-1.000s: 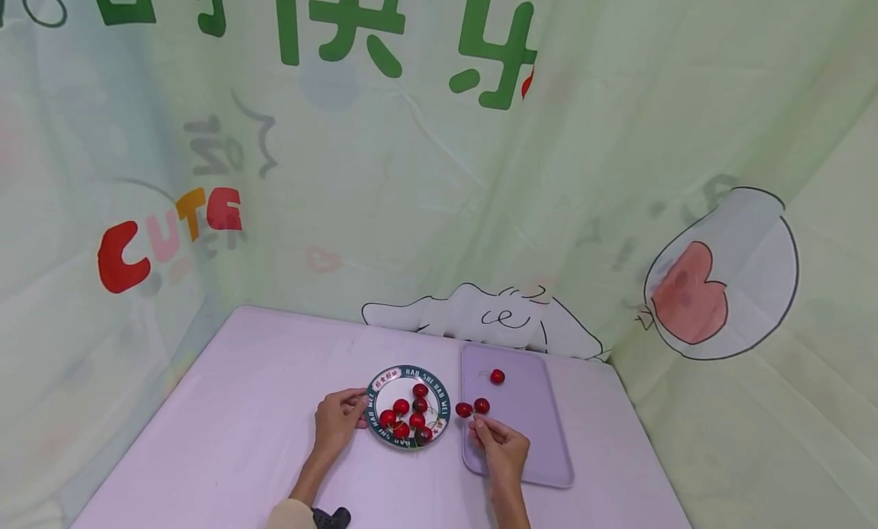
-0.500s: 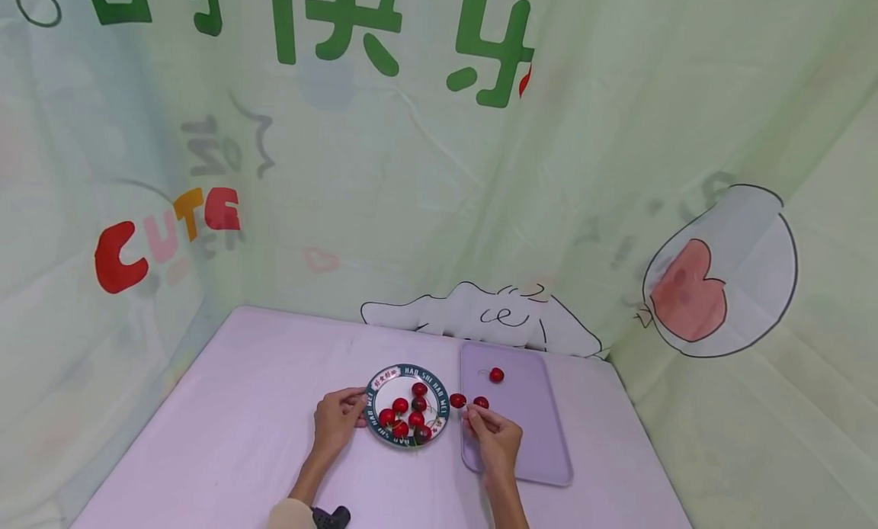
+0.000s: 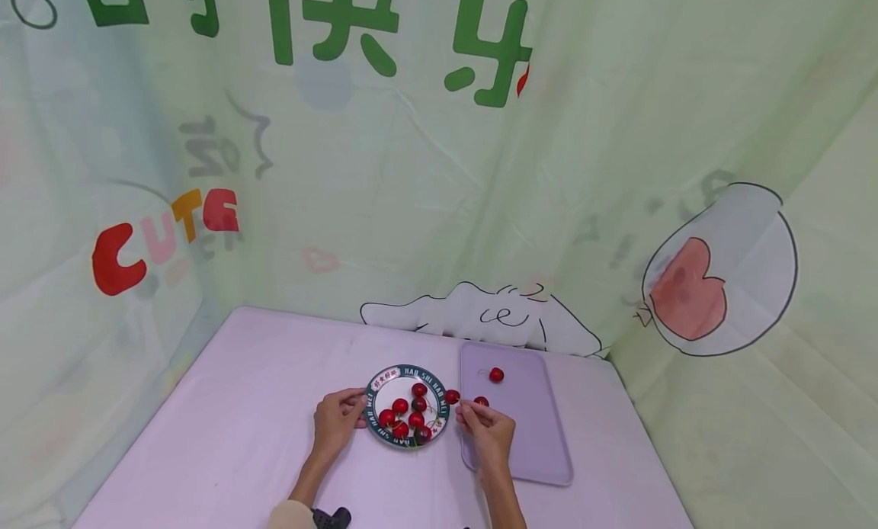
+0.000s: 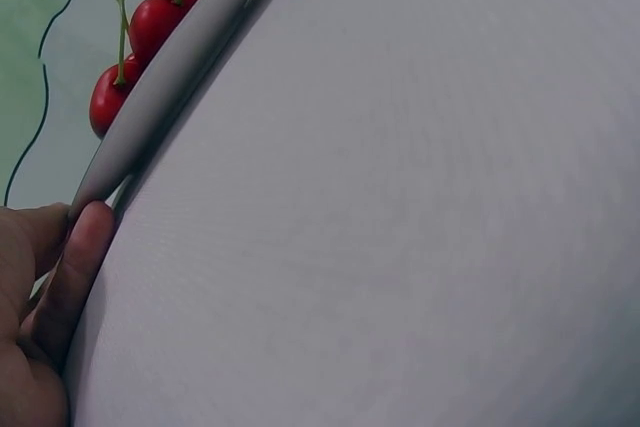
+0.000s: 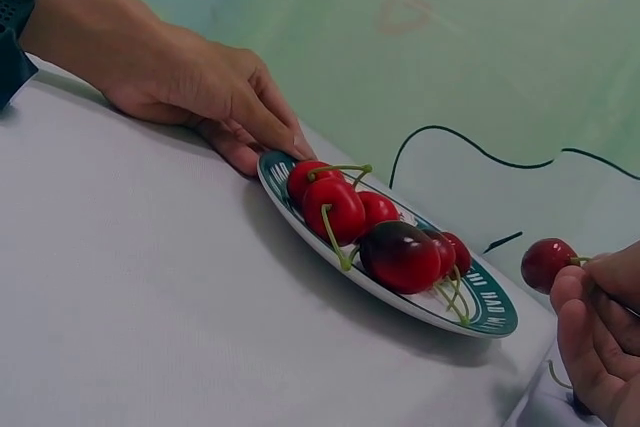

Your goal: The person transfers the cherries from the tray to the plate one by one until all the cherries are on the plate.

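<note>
My left hand [image 3: 336,420] pinches the left rim of a round plate [image 3: 371,422] with a green lettered border; in the left wrist view the thumb and a finger [image 4: 85,247] meet at its edge. Several red cherries [image 5: 335,209] with green stems lie on the plate, one of them partly dark. My right hand [image 3: 490,430] pinches a single cherry [image 5: 548,265] by its stem, thumb against fingers. That cherry hangs beside the plate's right rim in the head view. Two more cherries, one at the back [image 3: 497,375] and one [image 3: 482,402] partly behind the right hand, lie on the purple tray [image 3: 531,437].
The tray stands just right of the plate on a table with a pale cloth [image 3: 226,422]. A printed curtain [image 3: 411,209] rises behind the table's back edge and along both sides. A dark strap device [image 3: 332,518] sits at the left wrist.
The right hand has moved left from over the tray toward the plate, carrying the cherry by its stem. The left hand has stayed at the plate's rim.
</note>
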`<state>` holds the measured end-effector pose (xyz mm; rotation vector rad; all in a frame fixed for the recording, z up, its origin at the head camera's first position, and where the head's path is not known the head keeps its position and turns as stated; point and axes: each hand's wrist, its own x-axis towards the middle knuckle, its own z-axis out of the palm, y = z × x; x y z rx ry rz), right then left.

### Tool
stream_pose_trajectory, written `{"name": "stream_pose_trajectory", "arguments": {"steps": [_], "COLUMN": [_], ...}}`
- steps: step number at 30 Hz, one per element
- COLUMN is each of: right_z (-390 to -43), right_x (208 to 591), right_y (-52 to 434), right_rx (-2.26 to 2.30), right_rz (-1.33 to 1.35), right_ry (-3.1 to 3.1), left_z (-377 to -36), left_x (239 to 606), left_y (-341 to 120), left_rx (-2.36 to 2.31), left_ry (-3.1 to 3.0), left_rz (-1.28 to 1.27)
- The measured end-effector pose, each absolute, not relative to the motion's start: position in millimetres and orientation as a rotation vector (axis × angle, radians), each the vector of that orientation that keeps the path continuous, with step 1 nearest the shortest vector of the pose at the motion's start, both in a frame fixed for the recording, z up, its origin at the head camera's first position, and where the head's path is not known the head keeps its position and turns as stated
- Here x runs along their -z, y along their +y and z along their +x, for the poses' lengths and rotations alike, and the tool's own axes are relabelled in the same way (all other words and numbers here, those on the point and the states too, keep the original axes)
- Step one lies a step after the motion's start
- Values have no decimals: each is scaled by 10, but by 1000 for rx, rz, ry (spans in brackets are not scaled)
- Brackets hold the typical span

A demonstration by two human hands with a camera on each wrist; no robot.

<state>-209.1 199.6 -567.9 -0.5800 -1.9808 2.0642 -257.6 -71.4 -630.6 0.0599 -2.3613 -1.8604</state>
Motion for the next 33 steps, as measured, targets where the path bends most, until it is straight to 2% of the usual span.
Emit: {"name": "stream_pose_trajectory", "arguments": {"steps": [21, 33], "right_z": [-2277, -2311], "right_x": [5724, 5742], "right_y": [1873, 1819], "right_rx": [-2126, -2134], "right_rz": [-389, -401], "right_ry": [-1970, -2026], "left_z": [-2601, -2578], "left_x": [6354, 6302], "left_y": [-737, -719], "left_rx": [1837, 1862], "left_ry": [-2365, -2366], "left_rz": [58, 56]}}
